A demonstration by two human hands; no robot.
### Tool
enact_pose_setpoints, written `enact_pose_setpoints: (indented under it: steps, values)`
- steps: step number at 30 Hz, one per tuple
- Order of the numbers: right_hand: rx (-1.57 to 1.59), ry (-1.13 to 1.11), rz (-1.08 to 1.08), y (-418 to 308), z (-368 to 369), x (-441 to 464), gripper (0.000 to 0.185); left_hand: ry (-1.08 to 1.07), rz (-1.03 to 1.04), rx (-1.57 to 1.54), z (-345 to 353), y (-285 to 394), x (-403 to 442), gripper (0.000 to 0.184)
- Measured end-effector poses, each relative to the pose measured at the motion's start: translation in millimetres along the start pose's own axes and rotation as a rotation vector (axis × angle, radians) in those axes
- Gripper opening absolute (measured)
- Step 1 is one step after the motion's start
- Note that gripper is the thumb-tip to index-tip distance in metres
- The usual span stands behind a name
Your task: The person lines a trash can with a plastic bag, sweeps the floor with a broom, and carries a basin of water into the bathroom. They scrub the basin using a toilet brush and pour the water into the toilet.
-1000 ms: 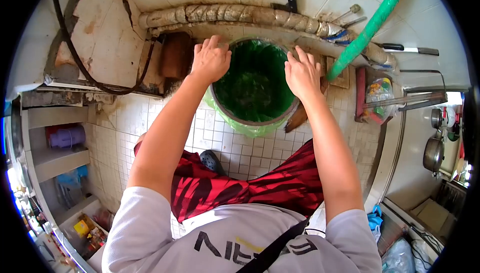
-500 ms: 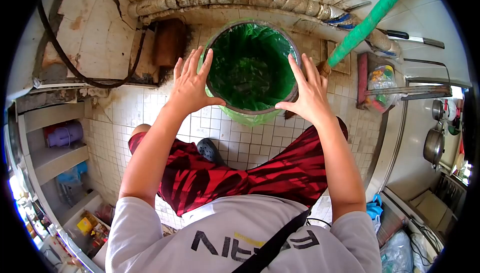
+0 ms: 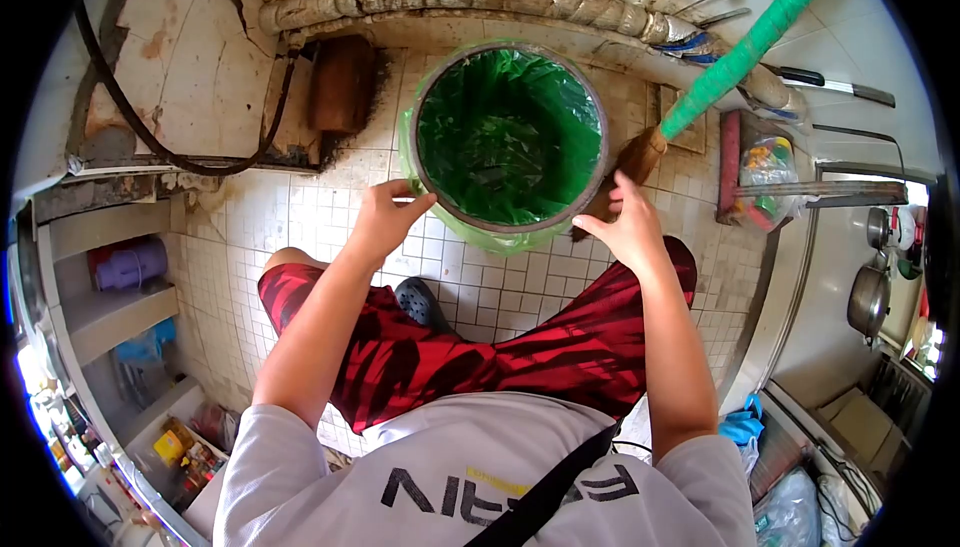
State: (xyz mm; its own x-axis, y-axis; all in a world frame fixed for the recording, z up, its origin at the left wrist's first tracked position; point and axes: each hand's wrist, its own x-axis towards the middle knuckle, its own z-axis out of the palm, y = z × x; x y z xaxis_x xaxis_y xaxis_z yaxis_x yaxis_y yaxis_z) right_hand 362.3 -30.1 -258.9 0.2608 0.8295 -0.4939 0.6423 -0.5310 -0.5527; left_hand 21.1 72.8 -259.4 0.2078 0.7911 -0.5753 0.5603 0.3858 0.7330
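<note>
- On the pale tiled floor (image 3: 500,292), between our knees: round, dark-rimmed bin (image 3: 604,132), upright, shiny translucent green plastic liner (image 3: 515,77) inside it and folded down over the outside.
- Step in hand, our read: seating the liner, working on the near side of the rim.
- Left hand (image 3: 383,219): at the near-left rim, thumb and index close together. Can't make out whether those fingers pinch any liner.
- Right hand (image 3: 630,227): thumb by the near-right rim, other fingers spread away, nothing held. Brown-bristled broom with green-wrapped handle (image 3: 745,52) just beyond it.
- Next move, we'd say, calls for a light pinch on the overhang and an even tug on both sides; pulling from one side could drag the liner off-centre.
- Versus half a second ago: both hands have dropped from the bin's sides toward us; left fingers drawn in from a wide spread; more of the bristles uncovered on the right. Bin sits in about the same spot.
</note>
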Motion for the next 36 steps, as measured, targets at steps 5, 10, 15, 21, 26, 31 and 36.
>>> enact_pose_setpoints:
  steps: [5, 10, 15, 21, 26, 31, 36]
  values:
    - [1.087, -0.299, 0.176, 11.8, 16.7, 0.1, 0.067, -0.077, -0.213, -1.000, 25.3, -3.1, -5.6, 0.040]
    - [1.469, -0.249, 0.205, 4.5, 39.9, 14.7, 0.027, -0.057, -0.181, -1.098, 33.0, 9.6, 10.1, 0.048]
    - [1.442, -0.208, 0.234, -5.6, 37.2, 54.9, 0.013, 0.065, -0.205, -1.019, 30.1, 19.7, 27.3, 0.038]
    - [1.117, 0.026, 0.319, -12.5, 36.1, 20.7, 0.042, 0.533, 0.490, -0.107, 25.1, 25.7, 3.8, 0.049]
    - [1.761, -0.290, -0.145, -88.2, 24.0, -20.6, 0.060, 0.206, 1.306, 0.412, 58.3, 151.7, -59.4, 0.050]
    - [1.349, 0.293, -0.566, -136.3, -86.2, -28.2, 0.052, 0.369, 0.705, -0.064, 61.4, 125.6, 55.1, 0.028]
    - [0.249, 1.226, -0.335, -93.9, -201.7, 42.1, 0.084, 0.332, 0.708, -0.055, -9.8, 124.0, 25.5, 0.010]
